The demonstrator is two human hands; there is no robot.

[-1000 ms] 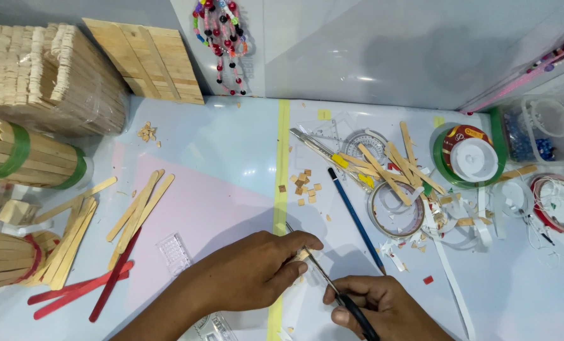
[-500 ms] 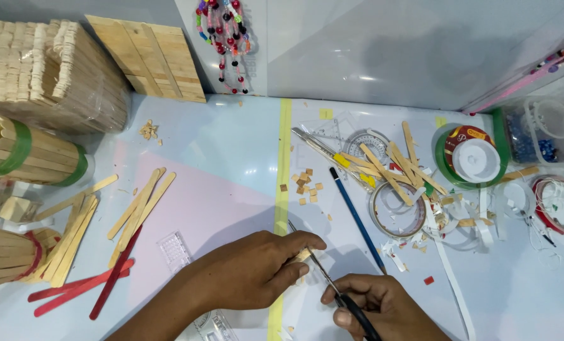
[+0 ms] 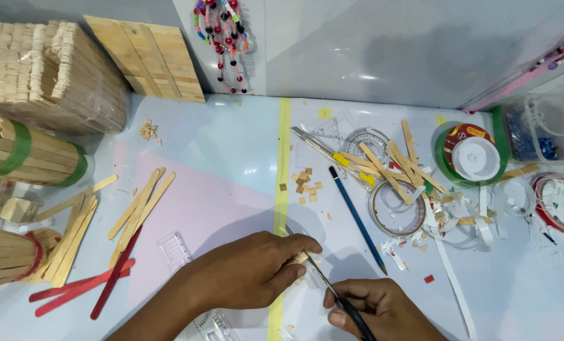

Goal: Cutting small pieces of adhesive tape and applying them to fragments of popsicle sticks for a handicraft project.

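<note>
Looks like you're mid-cut: your right hand [image 3: 377,306] is wrapped around a black-handled craft knife [image 3: 332,290], blade tip just past your left hand [image 3: 253,275], whose fingers are curled down, pinning a small wooden stick piece [image 3: 301,257] on the yellow tape strip [image 3: 282,183]. Next stroke probably wants steady pressure and fingertips clear of the blade. Further out: little cut wooden squares [image 3: 304,184], a blue pencil [image 3: 356,218], then tape rolls [image 3: 397,208].

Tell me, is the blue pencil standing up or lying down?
Lying down. The blue pencil rests flat on the table, its tip pointing toward the right hand.
</note>
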